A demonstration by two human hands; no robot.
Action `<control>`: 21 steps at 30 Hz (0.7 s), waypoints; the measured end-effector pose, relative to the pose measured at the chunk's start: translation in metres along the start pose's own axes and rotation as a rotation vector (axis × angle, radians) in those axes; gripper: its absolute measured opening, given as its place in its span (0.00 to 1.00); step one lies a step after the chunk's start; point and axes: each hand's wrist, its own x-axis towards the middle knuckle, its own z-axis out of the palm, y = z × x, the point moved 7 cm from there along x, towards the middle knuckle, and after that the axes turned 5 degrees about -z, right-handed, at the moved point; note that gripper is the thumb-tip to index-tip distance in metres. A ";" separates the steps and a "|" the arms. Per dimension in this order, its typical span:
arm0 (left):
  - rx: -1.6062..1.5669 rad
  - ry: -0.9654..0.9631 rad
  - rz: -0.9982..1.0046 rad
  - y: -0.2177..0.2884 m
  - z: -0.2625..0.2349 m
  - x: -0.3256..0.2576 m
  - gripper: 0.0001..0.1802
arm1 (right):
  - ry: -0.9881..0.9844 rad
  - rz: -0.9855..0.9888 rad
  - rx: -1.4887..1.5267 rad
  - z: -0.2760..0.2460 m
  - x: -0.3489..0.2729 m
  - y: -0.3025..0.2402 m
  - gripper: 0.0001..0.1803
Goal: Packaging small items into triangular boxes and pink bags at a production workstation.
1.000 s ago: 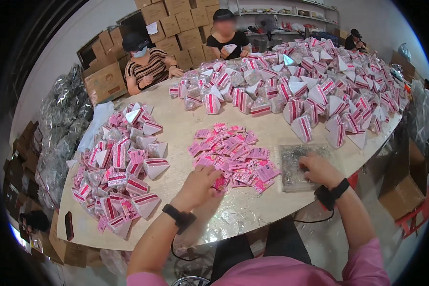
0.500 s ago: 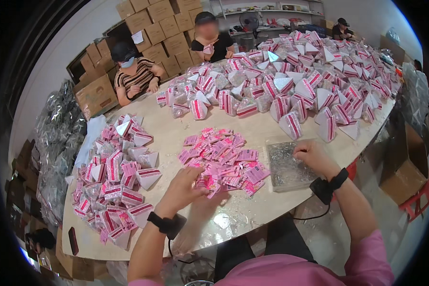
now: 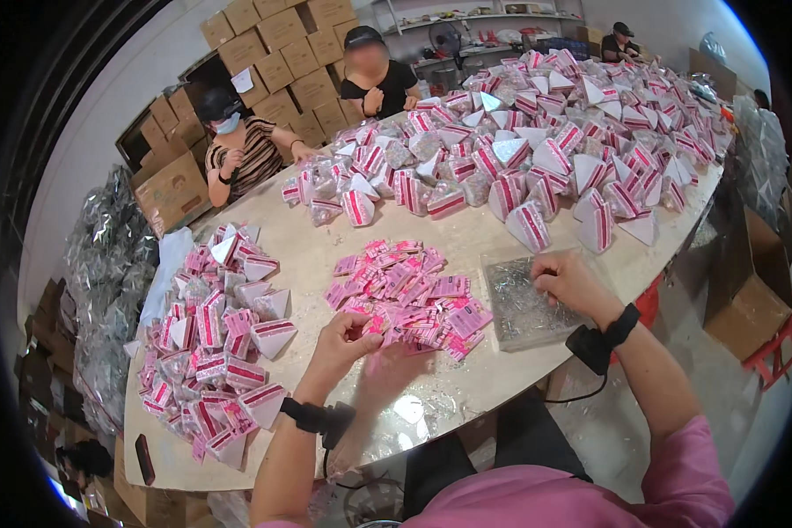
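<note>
Head view: my left hand point(image 3: 341, 339) is pinching one pink packet at the near edge of the pink packet pile point(image 3: 409, 290) on the table point(image 3: 466, 238), while my right hand point(image 3: 565, 277) is gripping the top of the clear bag stack point(image 3: 521, 304) just right of it.

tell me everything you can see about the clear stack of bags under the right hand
The stack of clear bags is a flat, roughly square pile of thin, glossy, see-through film, plastic by the look of it, crinkled and glinting silver-grey. It lies flat on the pale table, near the table's front edge, just right of the heap of small pink packets. The right hand rests on its upper right corner, fingers curled onto the top sheet. Whether a sheet is pinched cannot be told.
</note>
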 end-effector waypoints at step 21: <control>0.275 0.171 0.234 0.054 0.027 -0.045 0.24 | -0.048 0.077 0.526 0.044 -0.019 -0.043 0.04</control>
